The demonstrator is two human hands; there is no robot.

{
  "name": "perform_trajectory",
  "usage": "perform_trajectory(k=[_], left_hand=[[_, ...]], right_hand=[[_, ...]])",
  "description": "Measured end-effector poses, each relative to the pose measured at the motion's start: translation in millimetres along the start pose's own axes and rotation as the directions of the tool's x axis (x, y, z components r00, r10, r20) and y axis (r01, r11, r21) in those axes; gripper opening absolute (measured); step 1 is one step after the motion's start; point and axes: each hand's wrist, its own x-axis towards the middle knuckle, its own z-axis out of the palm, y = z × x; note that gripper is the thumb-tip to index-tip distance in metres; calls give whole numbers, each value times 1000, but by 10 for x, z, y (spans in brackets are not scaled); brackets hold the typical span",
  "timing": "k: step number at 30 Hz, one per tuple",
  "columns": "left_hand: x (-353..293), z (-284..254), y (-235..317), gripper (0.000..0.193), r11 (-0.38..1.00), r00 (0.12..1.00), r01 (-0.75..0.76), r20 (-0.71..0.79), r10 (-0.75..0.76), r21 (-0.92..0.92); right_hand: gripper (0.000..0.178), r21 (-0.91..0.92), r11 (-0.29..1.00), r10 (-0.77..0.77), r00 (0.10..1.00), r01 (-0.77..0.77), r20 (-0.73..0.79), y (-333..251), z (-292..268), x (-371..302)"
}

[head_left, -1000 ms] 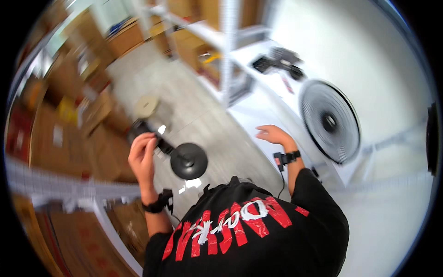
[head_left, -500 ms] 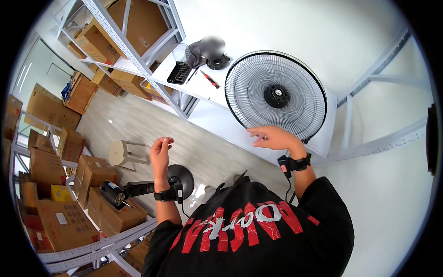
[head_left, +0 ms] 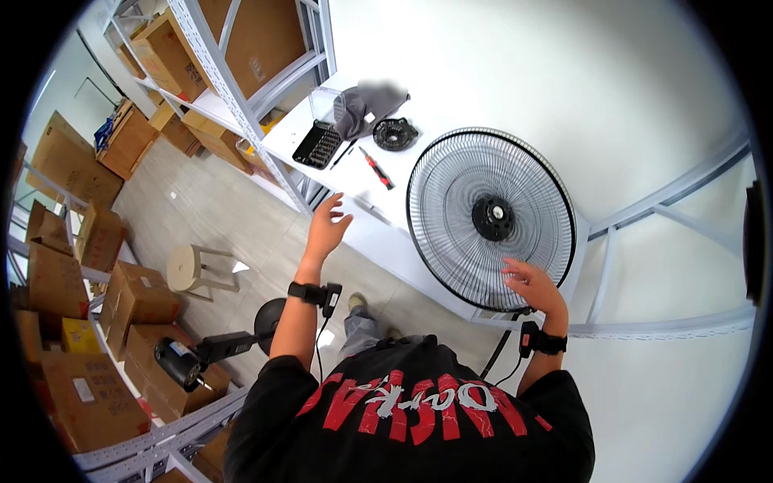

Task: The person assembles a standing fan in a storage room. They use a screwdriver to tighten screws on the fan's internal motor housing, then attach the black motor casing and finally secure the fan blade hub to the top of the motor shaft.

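My left hand (head_left: pixel 326 229) is in the air off the front edge of the white table, its fingers apart and nothing in them. Nearest to it lies a red-and-black screwdriver (head_left: pixel 377 171). My right hand (head_left: pixel 535 288) is over the near right part of a large round black wire fan grille (head_left: pixel 451 217), fingers spread; whether they touch the wires I cannot tell. A black hub (head_left: pixel 493 217) sits at the grille's middle. Beyond the screwdriver lies a round black plastic part (head_left: pixel 394 134) beside a grey cloth (head_left: pixel 366 109).
An opened black bit case (head_left: pixel 318 146) lies at the table's left. Left of me stands a fan stand with a black motor (head_left: pixel 181 362). Past it are a beige stool (head_left: pixel 185 267) and shelves with cardboard boxes (head_left: pixel 141 298). A metal shelf frame (head_left: pixel 241 105) adjoins the table.
My left hand has moved forward and right, toward the table edge, and its fingers have spread. The right hand has shifted right over the grille. My view has moved, shifting the whole scene.
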Motion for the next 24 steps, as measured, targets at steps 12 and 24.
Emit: perform_trajectory(k=[12, 24], left_hand=[[2234, 1005, 334, 113, 780, 950, -246, 304, 74, 576], [2562, 1151, 388, 111, 852, 939, -333, 226, 260, 403]], right_hand=[[53, 138, 977, 200, 930, -165, -309, -414, 272, -444], [56, 234, 965, 210, 894, -122, -397, -503, 378, -783]])
